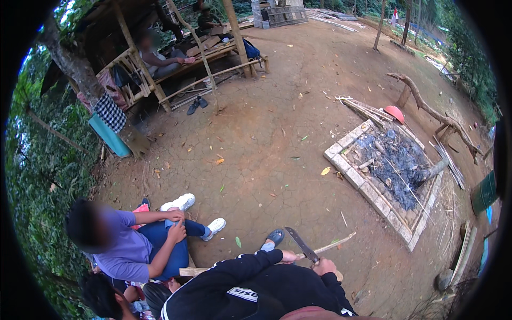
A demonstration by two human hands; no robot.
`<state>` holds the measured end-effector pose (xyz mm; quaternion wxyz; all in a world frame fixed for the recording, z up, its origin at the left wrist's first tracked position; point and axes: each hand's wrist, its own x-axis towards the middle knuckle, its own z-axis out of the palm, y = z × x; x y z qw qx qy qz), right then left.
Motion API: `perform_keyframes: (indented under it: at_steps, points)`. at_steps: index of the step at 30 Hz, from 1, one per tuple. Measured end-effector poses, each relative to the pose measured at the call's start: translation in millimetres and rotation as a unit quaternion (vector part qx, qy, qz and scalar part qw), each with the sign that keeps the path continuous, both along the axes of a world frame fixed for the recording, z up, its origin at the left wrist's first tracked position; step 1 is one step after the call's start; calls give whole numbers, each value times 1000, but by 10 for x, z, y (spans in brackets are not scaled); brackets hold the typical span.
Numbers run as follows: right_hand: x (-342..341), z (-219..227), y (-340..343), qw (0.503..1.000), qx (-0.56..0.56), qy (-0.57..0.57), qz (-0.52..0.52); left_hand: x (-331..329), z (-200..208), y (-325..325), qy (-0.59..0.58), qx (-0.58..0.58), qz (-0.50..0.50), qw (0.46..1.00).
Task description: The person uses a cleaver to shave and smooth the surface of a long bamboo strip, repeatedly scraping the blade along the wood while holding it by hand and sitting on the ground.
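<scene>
Right hand (324, 266) is wrapped round the handle of a machete (302, 245), near and right of centre, its blade crossing a pale stick (334, 244); left hand (289, 257) is closed on the stick. Left sits a person in purple (124, 242); farther right lies a block-edged fire pit (349, 172).

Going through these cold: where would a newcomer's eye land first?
Probably on the block-edged fire pit of grey ash right of centre, a red domed object by its far corner. Next, at bottom centre, the long knife in the right hand, beside the pale stick at the left hand.
</scene>
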<state>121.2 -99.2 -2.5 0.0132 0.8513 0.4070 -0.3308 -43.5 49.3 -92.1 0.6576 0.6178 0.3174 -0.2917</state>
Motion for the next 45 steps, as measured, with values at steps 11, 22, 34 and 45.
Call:
perform_keyframes:
  at_steps: [11,22,34,45]
  points:
    - [53,-160,-21,1000,2,-15,15,-65,-38,7,10,27,-30,999]
    - [129,48,-241,995,84,-19,-48,-64,329,-108,-46,11,72,996]
    - [410,437,356,961,265,-70,-34,372,1170,262,-89,-91,200,972]
    - [923,287,2252,964,251,-55,65,783,913,1932,-60,-119,297,946]
